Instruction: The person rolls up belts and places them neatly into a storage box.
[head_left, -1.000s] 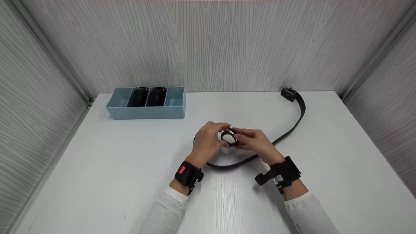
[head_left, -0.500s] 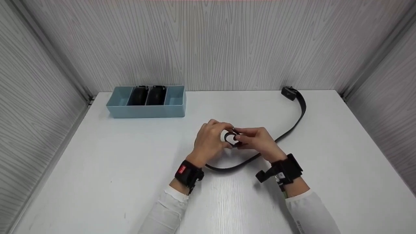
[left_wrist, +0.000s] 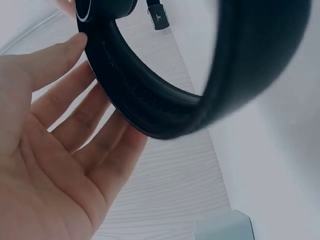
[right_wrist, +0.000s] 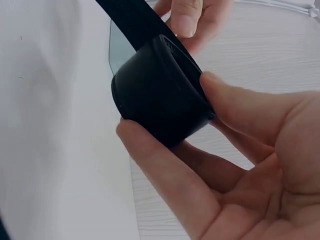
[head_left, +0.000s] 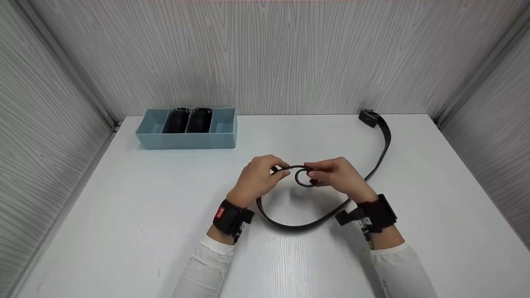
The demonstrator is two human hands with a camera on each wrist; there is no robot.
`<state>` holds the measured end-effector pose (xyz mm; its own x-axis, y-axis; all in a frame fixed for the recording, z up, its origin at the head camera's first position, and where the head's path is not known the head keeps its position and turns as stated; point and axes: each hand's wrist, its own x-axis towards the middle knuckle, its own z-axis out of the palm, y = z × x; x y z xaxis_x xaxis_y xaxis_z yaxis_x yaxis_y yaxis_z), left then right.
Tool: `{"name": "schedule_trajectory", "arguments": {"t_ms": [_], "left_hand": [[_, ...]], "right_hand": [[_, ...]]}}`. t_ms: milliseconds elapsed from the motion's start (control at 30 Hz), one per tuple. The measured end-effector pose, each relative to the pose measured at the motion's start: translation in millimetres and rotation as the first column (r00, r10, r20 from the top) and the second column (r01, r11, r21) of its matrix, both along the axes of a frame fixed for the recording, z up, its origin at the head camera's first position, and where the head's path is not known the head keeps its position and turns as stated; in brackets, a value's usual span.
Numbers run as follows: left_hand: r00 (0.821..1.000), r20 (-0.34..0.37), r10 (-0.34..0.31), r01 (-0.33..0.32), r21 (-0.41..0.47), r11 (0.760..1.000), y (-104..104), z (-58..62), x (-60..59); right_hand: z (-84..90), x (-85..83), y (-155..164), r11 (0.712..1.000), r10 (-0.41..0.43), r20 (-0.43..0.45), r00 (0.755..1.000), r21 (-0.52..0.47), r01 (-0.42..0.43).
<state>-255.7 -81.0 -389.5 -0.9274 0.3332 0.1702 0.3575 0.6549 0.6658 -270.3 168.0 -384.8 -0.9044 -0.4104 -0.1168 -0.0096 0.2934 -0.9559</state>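
Observation:
A black belt [head_left: 292, 227] sweeps in a loop over the white table, its buckle end [head_left: 367, 118] lying at the far right edge. The opposite end is wound into a small coil [right_wrist: 155, 95]. Thumb and fingers of my right hand [head_left: 341, 176] hold this coil from the sides, raised over the table. To its left, my left hand [head_left: 258, 176] pinches the strap [left_wrist: 155, 115] between thumb and fingers, just where it leaves the coil. From there the strap hangs down past the left hand to the tabletop.
Toward the back left stands a light blue divided box [head_left: 186, 141]. Two rolled black belts [head_left: 200, 121] sit in its middle compartments. A grey wood-grain wall [head_left: 290, 58] rises behind the white table [head_left: 103, 207], with side walls left and right.
My hands have moved apart, the left one going left along the strap and the right one right with the coil. More strap now shows between them, and the loop on the table is wider.

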Motion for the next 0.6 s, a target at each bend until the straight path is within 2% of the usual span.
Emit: {"name": "schedule_trajectory", "arguments": {"t_ms": [133, 267, 367, 467, 533, 600], "left_hand": [[0.999, 0.044, -0.018, 0.015, 0.077, 0.997, 5, -1.7, 0.5], [0.99, 0.138, -0.04, 0.013, 0.193, 0.981, 9, -6.9, 0.2], [0.974, 0.218, -0.059, -0.012, 0.311, 0.95, 10, -13.7, -2.3], [0.956, 0.285, -0.067, -0.061, 0.418, 0.907, 10, -19.4, -5.1], [0.948, 0.311, -0.064, -0.09, 0.459, 0.884, 9, -21.5, -6.5], [0.946, 0.321, -0.054, -0.112, 0.476, 0.872, 9, -22.2, -7.4]], "right_hand": [[-0.5, 2.1, -5, 0.997, -0.06, -0.023, 0.998, -0.057, 0.058], [-2.1, 5.6, -15, 0.987, -0.136, -0.024, 0.99, -0.095, 0.133], [-5.6, 7.1, -23, 0.97, -0.203, 0.002, 0.979, -0.137, 0.202], [-11.2, 7.1, -30, 0.945, -0.258, 0.051, 0.965, -0.195, 0.263], [-15.4, 6.6, -34, 0.925, -0.284, 0.087, 0.955, -0.237, 0.296], [-18.6, 6.2, -37, 0.912, -0.295, 0.114, 0.949, -0.264, 0.315]]}}
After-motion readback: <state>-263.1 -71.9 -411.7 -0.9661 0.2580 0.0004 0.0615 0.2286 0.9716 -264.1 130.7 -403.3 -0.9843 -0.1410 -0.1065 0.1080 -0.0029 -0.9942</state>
